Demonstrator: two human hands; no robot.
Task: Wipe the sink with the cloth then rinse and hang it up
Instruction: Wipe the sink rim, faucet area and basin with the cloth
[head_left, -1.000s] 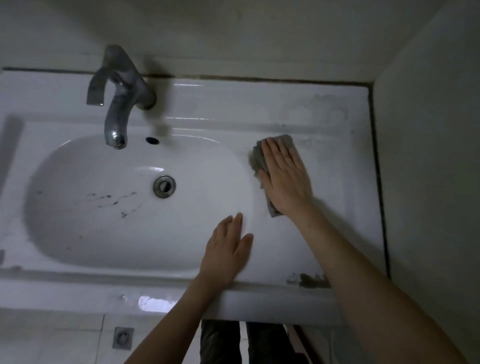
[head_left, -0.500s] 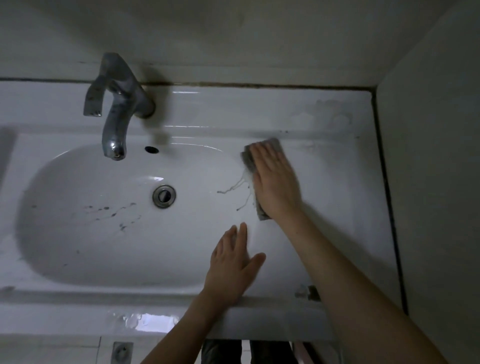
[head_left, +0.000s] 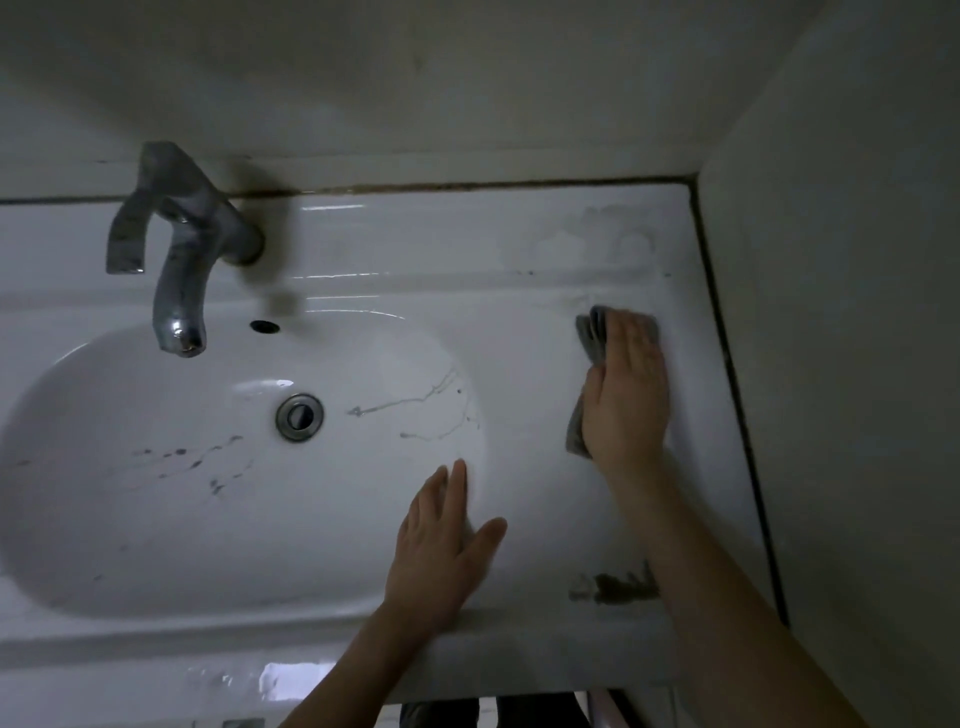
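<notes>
— Where was the cloth (head_left: 589, 340)?
— Folded under my right hand (head_left: 626, 395), on the flat ledge of the sink (head_left: 467, 249), right of the basin (head_left: 156, 519) and near the right wall (head_left: 831, 364). My fingers lay straight on it, pressing it down.
— And the other of your hands?
— My left hand (head_left: 441, 551) lay spread, palm down, on the basin's near right rim, holding nothing. Grey streaks (head_left: 415, 402) marked the basin right of the drain (head_left: 300, 417); a dark smear (head_left: 613, 587) sat on the near ledge.

Metal tap (head_left: 182, 270), plain wall (head_left: 467, 78) behind
</notes>
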